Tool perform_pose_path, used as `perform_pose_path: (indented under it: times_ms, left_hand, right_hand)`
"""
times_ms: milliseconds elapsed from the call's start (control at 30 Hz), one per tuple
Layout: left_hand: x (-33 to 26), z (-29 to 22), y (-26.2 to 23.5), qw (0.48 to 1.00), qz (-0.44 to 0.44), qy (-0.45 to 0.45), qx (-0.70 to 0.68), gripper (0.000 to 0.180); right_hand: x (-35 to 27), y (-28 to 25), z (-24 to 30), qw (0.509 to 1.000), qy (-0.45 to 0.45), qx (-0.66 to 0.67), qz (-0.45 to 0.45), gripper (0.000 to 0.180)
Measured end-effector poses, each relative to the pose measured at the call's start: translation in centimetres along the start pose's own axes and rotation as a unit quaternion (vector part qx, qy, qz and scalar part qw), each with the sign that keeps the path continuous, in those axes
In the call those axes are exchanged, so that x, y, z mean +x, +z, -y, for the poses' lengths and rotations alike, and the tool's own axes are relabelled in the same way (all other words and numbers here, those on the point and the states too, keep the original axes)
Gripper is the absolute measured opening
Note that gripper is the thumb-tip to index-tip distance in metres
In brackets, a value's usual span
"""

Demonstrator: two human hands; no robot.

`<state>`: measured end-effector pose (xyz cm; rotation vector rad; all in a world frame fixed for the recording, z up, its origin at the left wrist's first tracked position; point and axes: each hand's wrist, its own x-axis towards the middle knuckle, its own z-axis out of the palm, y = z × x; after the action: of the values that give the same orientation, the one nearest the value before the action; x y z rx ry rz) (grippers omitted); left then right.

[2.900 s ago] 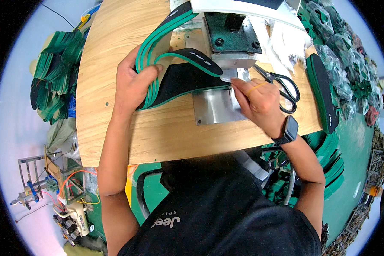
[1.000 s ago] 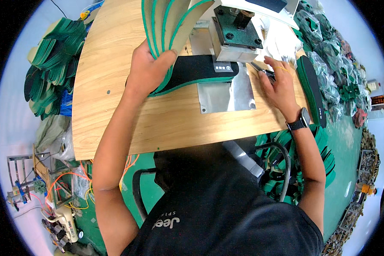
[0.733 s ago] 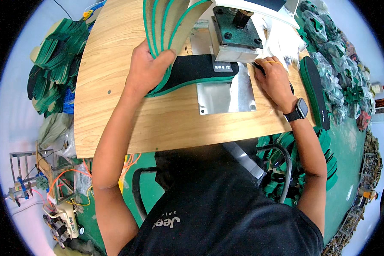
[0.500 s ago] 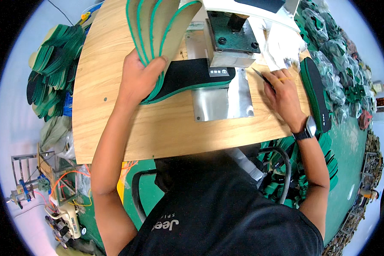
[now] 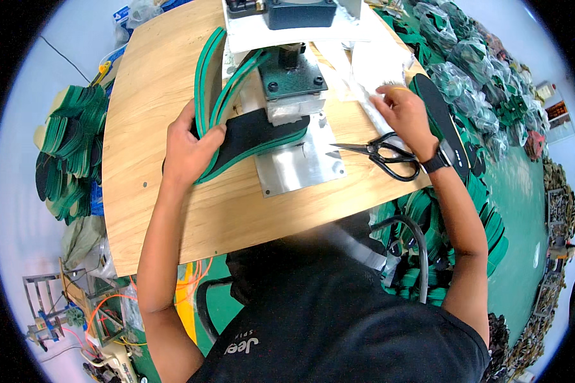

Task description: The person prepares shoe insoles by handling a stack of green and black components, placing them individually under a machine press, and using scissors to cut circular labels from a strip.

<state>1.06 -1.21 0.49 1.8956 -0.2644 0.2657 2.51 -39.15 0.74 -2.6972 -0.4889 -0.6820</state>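
My left hand [image 5: 195, 148] is wrapped round a bunch of green-edged insoles [image 5: 206, 83]; several bend upward, showing tan undersides. One black-topped insole [image 5: 255, 135] from the bunch lies flat, its far end beneath the metal block of a press [image 5: 292, 83] and over a shiny metal plate [image 5: 303, 167]. My right hand [image 5: 407, 118] hovers at a white strip [image 5: 372, 112], thumb and forefinger slightly apart, with nothing visible between them. Black-handled scissors [image 5: 378, 153] lie on the table just below my right wrist, blades pointing left.
The wooden table [image 5: 153, 210] carries a stack of black insoles [image 5: 437, 115] at its right edge. Piled insoles [image 5: 73, 147] stand left of the table. Bagged green pieces [image 5: 466, 70] cover the floor at right. A chair's black armrest [image 5: 418, 236] is close by my right arm.
The scissors, only a dark tip showing at my right hand before, now lie on the table. My right hand has moved to the white strip. The insoles in my left hand have closed together.
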Motion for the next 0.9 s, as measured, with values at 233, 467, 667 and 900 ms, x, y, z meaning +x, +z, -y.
perform_pose_path:
  times_ms: [233, 467, 667, 900]
  left_hand:
    - [-0.2, -0.5, 0.4, 0.996, 0.064, 0.041, 0.050, 0.061]
    - [-0.2, -0.9, -0.7, 0.961, -0.059, 0.202, 0.177, 0.059]
    - [-4.9, -4.8, 0.6, 0.972, -0.142, 0.188, -0.020, 0.036]
    - [-9.7, -5.8, 9.2, 0.979, 0.156, 0.123, -0.035, 0.015]
  right_hand:
    - [-0.8, 2.2, -0.6, 0.989, 0.049, -0.105, 0.091, 0.025]
    - [-0.3, 3.8, -2.6, 0.992, 0.099, -0.074, 0.029, 0.022]
    - [3.4, -0.1, -0.6, 0.992, 0.115, -0.056, 0.001, 0.035]
    - [18.1, 3.4, -8.0, 0.957, 0.227, -0.158, 0.083, 0.076]
